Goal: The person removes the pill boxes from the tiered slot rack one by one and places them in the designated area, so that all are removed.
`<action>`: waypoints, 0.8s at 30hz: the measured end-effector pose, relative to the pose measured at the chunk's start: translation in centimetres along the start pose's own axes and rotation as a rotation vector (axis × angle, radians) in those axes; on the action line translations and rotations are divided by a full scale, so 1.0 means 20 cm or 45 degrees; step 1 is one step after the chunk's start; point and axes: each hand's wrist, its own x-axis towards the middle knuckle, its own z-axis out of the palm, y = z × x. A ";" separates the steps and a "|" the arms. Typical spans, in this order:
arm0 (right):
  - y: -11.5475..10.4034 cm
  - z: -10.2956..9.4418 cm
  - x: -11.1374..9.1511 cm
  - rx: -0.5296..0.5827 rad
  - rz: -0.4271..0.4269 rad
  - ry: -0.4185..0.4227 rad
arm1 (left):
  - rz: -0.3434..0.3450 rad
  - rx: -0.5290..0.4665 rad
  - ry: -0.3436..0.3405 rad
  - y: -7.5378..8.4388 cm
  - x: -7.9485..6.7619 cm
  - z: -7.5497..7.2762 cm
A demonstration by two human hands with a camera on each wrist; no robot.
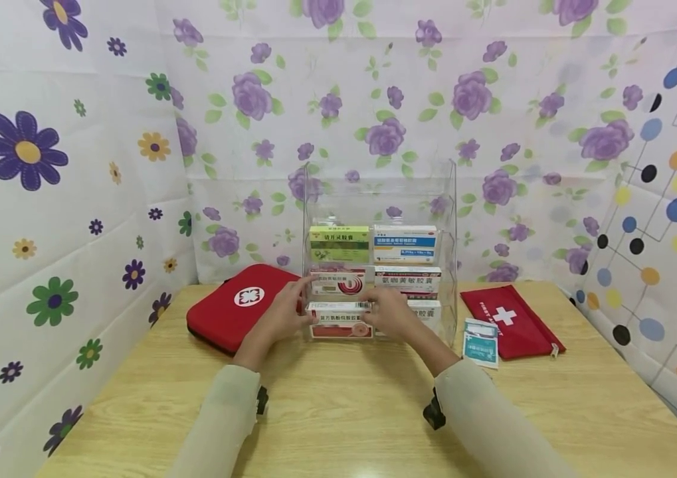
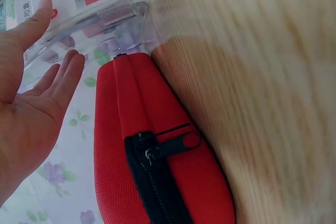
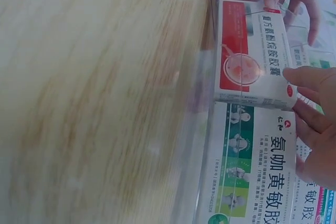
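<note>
A clear tiered rack (image 1: 379, 199) holds several medicine boxes. In its bottom tier on the left is a white-and-red medicine box (image 1: 341, 322), also large in the right wrist view. My right hand (image 1: 393, 313) pinches that box's upper right corner, thumb on its front and the fingers at the top and end. At the opposite end, my left hand (image 1: 281, 312) has its thumb against the upper left corner. Its other fingers extend, fairly straight, beside the rack in the left wrist view. A white-and-green box (image 3: 252, 166) sits beside the held one.
A red zippered case (image 1: 230, 299) lies left of the rack, close under my left hand. To the right are a red first aid pouch (image 1: 520, 322) and teal-and-white packets (image 1: 482, 343). Patterned cloth surrounds the wooden table (image 1: 338, 411).
</note>
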 end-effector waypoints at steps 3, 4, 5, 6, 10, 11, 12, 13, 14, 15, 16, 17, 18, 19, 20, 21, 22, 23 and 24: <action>0.01 0.01 0.00 -0.014 -0.009 0.005 | 0.002 -0.004 -0.013 -0.01 0.00 0.00; 0.01 0.02 0.00 -0.024 -0.017 0.008 | 0.004 -0.005 -0.013 -0.01 0.00 0.00; 0.01 0.02 0.00 -0.036 -0.022 0.013 | 0.006 -0.006 -0.013 -0.01 0.00 0.00; 0.02 0.02 0.00 -0.050 -0.027 0.016 | 0.010 -0.010 -0.015 -0.01 0.00 0.00; 0.03 0.04 0.01 -0.077 -0.035 0.024 | -0.013 -0.019 -0.017 -0.02 0.01 0.01; 0.03 0.04 0.01 -0.080 -0.037 0.024 | -0.009 -0.018 -0.018 -0.02 0.01 0.01; 0.03 0.04 0.01 -0.078 -0.037 0.023 | -0.004 -0.016 -0.022 -0.02 0.02 0.01; 0.03 0.03 0.01 -0.073 -0.037 0.025 | 0.007 -0.011 -0.022 -0.02 0.02 0.02; 0.03 0.03 0.01 -0.074 -0.041 0.026 | 0.019 -0.007 -0.021 -0.02 0.02 0.02; 0.03 0.03 0.01 -0.069 -0.040 0.029 | 0.031 -0.002 -0.018 -0.02 0.02 0.02; 0.03 0.03 0.01 -0.066 -0.040 0.037 | 0.041 0.005 -0.017 -0.01 0.02 0.02; 0.02 0.02 0.01 -0.062 -0.037 0.044 | 0.052 0.012 -0.014 -0.01 0.01 0.02; 0.02 0.02 0.01 -0.056 -0.034 0.048 | 0.055 0.014 -0.014 -0.01 0.01 0.02; 0.02 0.02 0.01 -0.048 -0.034 0.051 | 0.061 0.015 -0.010 -0.01 0.01 0.02; 0.02 0.02 0.02 -0.044 -0.034 0.050 | 0.058 0.017 -0.006 -0.01 0.01 0.02; 0.02 0.02 0.02 -0.030 -0.035 0.053 | 0.053 0.019 -0.006 -0.01 0.01 0.02; 0.02 0.01 0.02 -0.015 -0.038 0.056 | 0.053 0.017 -0.004 -0.01 0.01 0.01; 0.02 0.01 0.02 0.003 -0.038 0.057 | 0.056 0.013 -0.004 -0.01 0.01 0.01; 0.01 0.01 0.02 0.019 -0.037 0.068 | 0.063 0.006 -0.010 -0.01 0.01 0.02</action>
